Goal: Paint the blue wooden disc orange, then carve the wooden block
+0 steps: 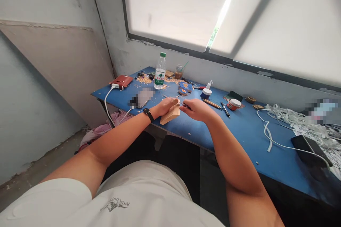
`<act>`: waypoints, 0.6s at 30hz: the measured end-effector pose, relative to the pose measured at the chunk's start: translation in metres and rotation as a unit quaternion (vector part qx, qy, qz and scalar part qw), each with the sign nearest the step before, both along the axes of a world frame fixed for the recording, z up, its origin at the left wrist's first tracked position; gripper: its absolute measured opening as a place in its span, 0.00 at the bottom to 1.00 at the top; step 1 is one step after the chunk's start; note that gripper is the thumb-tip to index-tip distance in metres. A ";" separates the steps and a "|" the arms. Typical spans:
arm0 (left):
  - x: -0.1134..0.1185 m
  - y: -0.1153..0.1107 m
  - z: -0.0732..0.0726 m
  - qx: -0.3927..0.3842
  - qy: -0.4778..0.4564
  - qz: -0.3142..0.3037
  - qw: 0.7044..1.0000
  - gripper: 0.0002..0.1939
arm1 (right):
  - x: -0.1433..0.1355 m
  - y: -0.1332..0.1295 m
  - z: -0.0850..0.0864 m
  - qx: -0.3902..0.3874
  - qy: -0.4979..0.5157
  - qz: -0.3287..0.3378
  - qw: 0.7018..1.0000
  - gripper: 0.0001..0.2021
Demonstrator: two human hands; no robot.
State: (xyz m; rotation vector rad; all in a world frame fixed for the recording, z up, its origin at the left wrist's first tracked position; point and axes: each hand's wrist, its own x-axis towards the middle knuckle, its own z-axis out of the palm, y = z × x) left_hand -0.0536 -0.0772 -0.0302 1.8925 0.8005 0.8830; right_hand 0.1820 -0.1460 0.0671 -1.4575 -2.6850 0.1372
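My left hand, with a black watch on its wrist, is closed round a pale wooden block at the front edge of the blue table. Just right of the block, my right hand is closed on a small dark-handled tool, whose tip points toward the top of the block. Most of the tool is hidden by the fingers, so its kind cannot be made out. Behind the hands lie round pieces with blue and orange patterns.
A water bottle stands behind wood shavings. Left are a phone and a red-brown case. Right are jars, a pen, white cables and a black box.
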 end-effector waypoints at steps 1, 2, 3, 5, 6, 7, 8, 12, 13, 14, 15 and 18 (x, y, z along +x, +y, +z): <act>0.000 -0.001 0.001 0.006 -0.003 -0.005 1.000 0.45 | 0.001 0.000 -0.001 0.004 0.004 0.009 1.000 0.19; -0.001 -0.001 0.002 0.009 -0.008 -0.006 1.000 0.45 | 0.002 0.001 -0.001 0.007 0.009 0.016 1.000 0.18; -0.001 -0.001 0.002 0.008 -0.013 -0.008 1.000 0.44 | 0.003 0.002 -0.002 0.009 0.014 0.022 1.000 0.18; 0.000 -0.001 0.001 -0.003 -0.026 -0.015 1.000 0.44 | 0.006 0.003 -0.004 0.005 0.025 0.030 0.999 0.17; -0.001 0.000 0.000 -0.009 -0.028 -0.020 0.999 0.44 | 0.006 0.004 -0.004 0.002 0.029 0.033 0.999 0.17; -0.001 0.001 -0.001 -0.016 -0.030 -0.026 0.999 0.45 | 0.007 0.005 -0.005 0.002 0.031 0.032 0.999 0.16; -0.001 0.002 -0.002 -0.024 -0.030 -0.029 0.999 0.45 | 0.007 0.005 -0.006 0.004 0.032 0.028 0.999 0.16; -0.001 0.005 -0.005 -0.052 -0.037 -0.019 0.998 0.40 | 0.004 0.008 -0.008 0.009 0.022 0.010 1.000 0.15; -0.001 0.006 -0.006 -0.057 -0.043 -0.013 0.997 0.38 | 0.003 0.008 -0.008 0.007 0.020 0.010 1.000 0.15; 0.000 0.006 -0.006 -0.060 -0.049 -0.008 0.997 0.36 | 0.003 0.009 -0.008 0.006 0.018 0.010 1.000 0.15; 0.000 0.006 -0.005 -0.062 -0.056 -0.004 0.996 0.34 | 0.002 0.009 -0.008 0.006 0.017 0.010 1.000 0.15; 0.001 0.006 -0.005 -0.063 -0.061 0.003 0.996 0.30 | 0.000 0.009 -0.008 0.013 0.013 0.009 1.000 0.16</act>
